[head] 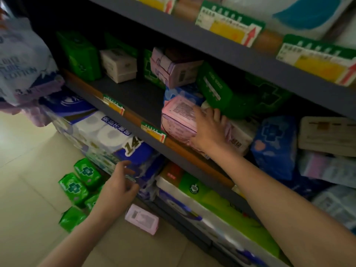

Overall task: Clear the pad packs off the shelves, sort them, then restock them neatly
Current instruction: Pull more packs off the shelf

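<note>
The right hand (207, 130) reaches into the middle shelf (134, 101) and has its grip on a pink pad pack (178, 118) at the shelf's front edge, fingers spread over the pack's top and far side; the thumb seems to be tucked under the near corner, though the blur makes that hard to confirm. The left hand (120, 184) hangs lower, in front of the toilet-roll packs (107, 132) on the shelf below, its fingers loosely curled and holding nothing. Just behind the gripped pack lies a blue pack (182, 94), with a second pink pack (173, 67) tilted on top of it. Green packs (215, 89) lean to the right of these, and a white box (118, 64) and another green pack (81, 54) stand further left at the back of the shelf. To the right of the hand sits a blue pack with a cross (275, 145). On the floor (28, 170) below, several green packs (77, 185) lie grouped together, and a lilac pack (141, 218) lies near them, beside the shelf's base.
</note>
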### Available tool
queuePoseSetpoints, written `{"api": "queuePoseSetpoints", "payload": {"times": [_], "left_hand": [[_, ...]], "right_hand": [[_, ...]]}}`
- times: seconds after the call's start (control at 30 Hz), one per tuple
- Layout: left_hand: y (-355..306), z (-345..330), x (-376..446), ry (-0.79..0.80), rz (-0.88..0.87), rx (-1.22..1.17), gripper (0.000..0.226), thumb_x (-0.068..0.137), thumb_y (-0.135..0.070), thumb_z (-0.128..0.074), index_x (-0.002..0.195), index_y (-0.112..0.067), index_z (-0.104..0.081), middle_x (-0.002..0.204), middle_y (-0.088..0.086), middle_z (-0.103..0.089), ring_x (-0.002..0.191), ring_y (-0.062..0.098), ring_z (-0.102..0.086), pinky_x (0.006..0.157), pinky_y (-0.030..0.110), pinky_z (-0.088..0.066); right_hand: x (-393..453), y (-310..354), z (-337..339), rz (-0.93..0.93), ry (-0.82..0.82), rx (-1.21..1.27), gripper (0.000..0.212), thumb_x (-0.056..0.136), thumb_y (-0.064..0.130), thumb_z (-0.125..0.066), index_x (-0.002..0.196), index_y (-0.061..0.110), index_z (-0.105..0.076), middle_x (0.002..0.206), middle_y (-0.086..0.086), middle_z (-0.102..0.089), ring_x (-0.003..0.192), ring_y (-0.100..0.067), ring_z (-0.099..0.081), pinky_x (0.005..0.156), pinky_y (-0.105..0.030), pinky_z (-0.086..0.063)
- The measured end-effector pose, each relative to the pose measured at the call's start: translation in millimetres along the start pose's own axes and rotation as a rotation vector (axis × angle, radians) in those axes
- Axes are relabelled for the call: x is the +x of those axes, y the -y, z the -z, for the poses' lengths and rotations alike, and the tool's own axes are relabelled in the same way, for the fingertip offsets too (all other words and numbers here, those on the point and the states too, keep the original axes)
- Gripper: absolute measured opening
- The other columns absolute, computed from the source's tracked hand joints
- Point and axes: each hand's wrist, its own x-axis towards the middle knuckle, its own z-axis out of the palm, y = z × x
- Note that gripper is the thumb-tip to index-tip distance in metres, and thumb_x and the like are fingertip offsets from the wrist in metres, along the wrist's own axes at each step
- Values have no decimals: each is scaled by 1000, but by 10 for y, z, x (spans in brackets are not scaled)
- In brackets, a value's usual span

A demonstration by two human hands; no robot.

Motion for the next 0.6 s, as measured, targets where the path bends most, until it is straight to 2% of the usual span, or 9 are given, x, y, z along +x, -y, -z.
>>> {"api": "queuePoseSetpoints", "payload": {"times": [0.1, 0.17, 0.2, 0.27, 0.33, 0.37, 0.47, 0.53, 0.6], "left_hand": [[-30, 11, -62, -66, -40, -136, 73, 83, -6, -65, 142, -23, -24, 130, -2, -48, 98, 10, -56, 83, 33, -52], [-134, 136, -34, -67, -98, -219, 90, 77, -12, -71, 144, -34, -15, 136, -14, -35, 116, 8, -44, 89, 31, -47], [-182, 223, -6, -52, -125, -249, 99, 72, -17, -76, 144, -40, -11, 138, -18, -30, 121, 6, -38, 90, 28, -44], [-257, 430, 67, 23, -197, -259, 117, 56, -36, -86, 143, -45, -8, 146, -19, -24, 128, 4, -34, 100, 33, -39], [-281, 633, 147, 131, -267, -204, 134, 40, -52, -89, 144, -46, -5, 147, -11, -33, 131, 9, -39, 106, 43, -37], [-272, 715, 172, 182, -274, -170, 137, 37, -52, -89, 145, -45, -5, 143, -11, -38, 129, 8, -43, 106, 40, -39], [-268, 903, 205, 240, -245, -180, 124, 31, -45, -90, 138, -40, -26, 118, -29, -55, 109, -6, -55, 83, 13, -50], [-235, 987, 253, 167, -160, -251, 108, 30, -47, -90, 126, -34, -44, 109, -13, -64, 93, 3, -65, 68, 17, -54], [-185, 1053, 334, 56, -9, -385, 78, 53, -26, -88, 121, -19, -49, 101, 5, -68, 74, 14, -70, 53, 18, -53]], "right_hand": [[-341, -33, 136, 66, -315, 11, 90, 65, 33, -80, 141, 23, -33, 134, -17, -42, 123, -32, -33, 98, -47, -32], [-524, -18, 274, 112, -393, 184, 88, 62, 40, -82, 137, 26, -37, 131, -13, -44, 120, -28, -32, 96, -46, -34], [-601, 8, 355, 163, -318, 299, 88, 63, 45, -80, 137, 29, -35, 132, -9, -42, 121, -25, -30, 97, -44, -32], [-695, 70, 477, 301, -37, 504, 87, 66, 47, -77, 138, 34, -30, 131, -1, -39, 121, -19, -28, 101, -39, -29], [-709, 154, 527, 453, 145, 574, 83, 68, 43, -77, 137, 35, -31, 127, 2, -39, 119, -16, -28, 101, -40, -28], [-683, 199, 522, 501, 169, 573, 82, 68, 41, -77, 137, 35, -32, 126, 3, -39, 118, -15, -28, 100, -40, -28], [-517, 344, 465, 580, 213, 569, 84, 68, 38, -77, 138, 35, -31, 129, 4, -39, 120, -13, -28, 100, -36, -28], [-312, 467, 435, 578, 300, 581, 89, 70, 37, -77, 142, 37, -24, 140, 2, -30, 128, -13, -21, 105, -35, -25], [-21, 575, 385, 471, 290, 526, 93, 74, 40, -76, 146, 39, -16, 154, 2, -10, 140, -18, -7, 112, -41, -17]]}}
